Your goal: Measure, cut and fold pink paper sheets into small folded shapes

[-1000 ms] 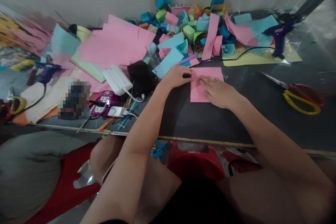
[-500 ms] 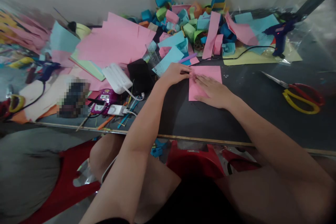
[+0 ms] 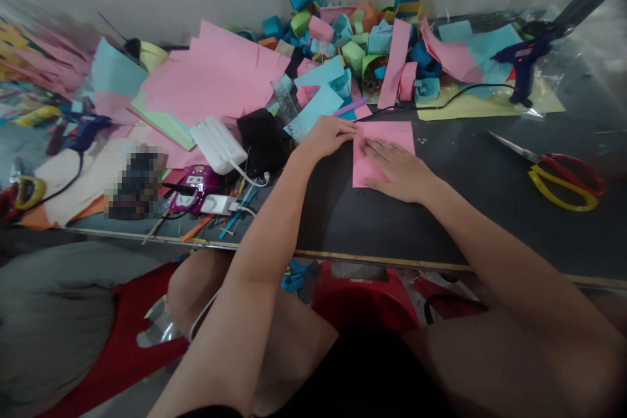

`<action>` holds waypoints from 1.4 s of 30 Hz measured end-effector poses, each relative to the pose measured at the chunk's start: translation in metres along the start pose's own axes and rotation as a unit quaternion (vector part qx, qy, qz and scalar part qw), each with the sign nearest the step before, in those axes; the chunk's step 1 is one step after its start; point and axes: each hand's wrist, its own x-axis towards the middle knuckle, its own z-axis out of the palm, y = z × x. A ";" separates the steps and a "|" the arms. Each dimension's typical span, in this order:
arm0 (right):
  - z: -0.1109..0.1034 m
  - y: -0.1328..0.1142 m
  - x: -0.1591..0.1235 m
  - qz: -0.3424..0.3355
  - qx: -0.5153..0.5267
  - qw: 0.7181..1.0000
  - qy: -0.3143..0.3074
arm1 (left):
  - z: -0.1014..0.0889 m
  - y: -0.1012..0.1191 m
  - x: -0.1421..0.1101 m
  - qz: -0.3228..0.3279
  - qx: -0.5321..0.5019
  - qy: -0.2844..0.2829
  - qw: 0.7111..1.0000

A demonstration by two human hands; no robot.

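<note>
Pink paper [image 3: 392, 132], flat and rectangular, is pressed against the tabletop [image 3: 362, 225] by unclenched right fingers [image 3: 385, 151]; whether bent left fingers [image 3: 344, 131] grasp its edge cannot be told.

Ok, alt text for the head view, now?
Two bare hands, left and right, press a pink paper sheet flat on a dark table; scissors lie to the right, with colorful folded paper pieces heaped behind.

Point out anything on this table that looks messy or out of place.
Thin coloured strips lie scattered around the purple power strip, an untidy litter beside electrics. At the right, the blue glue gun shows a red light among loose paper and clear plastic, an odd resting place if it is hot.
</note>
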 end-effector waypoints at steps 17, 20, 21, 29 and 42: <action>-0.012 -0.013 -0.001 0.043 -0.017 0.999 -0.022 | 0.006 0.011 0.004 -0.058 -0.022 0.064 0.996; -0.015 -0.018 -0.002 0.048 -0.028 0.998 -0.023 | 0.007 0.014 0.005 -0.060 -0.020 0.065 0.996; -0.016 -0.019 -0.002 0.048 -0.030 0.998 -0.019 | 0.008 0.014 0.005 -0.060 -0.017 0.066 0.996; -0.014 -0.017 -0.005 0.039 -0.031 0.999 0.004 | 0.009 0.013 0.006 -0.057 0.002 0.061 0.996; -0.005 -0.009 -0.004 0.032 -0.004 0.999 0.000 | 0.011 0.008 0.007 -0.058 0.005 0.046 0.997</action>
